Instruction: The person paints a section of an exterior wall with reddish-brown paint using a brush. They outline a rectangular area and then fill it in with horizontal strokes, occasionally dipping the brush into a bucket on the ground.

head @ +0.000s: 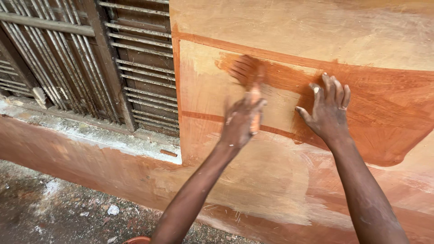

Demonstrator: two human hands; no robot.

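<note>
Looking down from the head camera, the left hand sits at the centre of the frame with its fingers curled tight round the orange handle of a paintbrush. The bristles, blurred by motion, press against the wall just above the hand, at the left edge of a patch of fresh orange-brown paint. Judging by the grip, the brush is held upright and close to the head so the bristles can be pushed flat onto the plaster where painted and bare surface meet.

The right hand lies to the right of centre, palm against the wall, its fingers spread wide and holding nothing. It rests on the wet-looking painted area, apparently bracing the person's weight while the other arm works. A ring-like band shows on one finger.

A thinner orange line frames a paler rectangular panel, which the darker paint is filling from the right. In the upper left of the frame stands a dark wooden louvred shutter above a rough, flaking sill. The concrete ground fills the lower left, and the rim of an orange container peeks in at the bottom edge.
</note>
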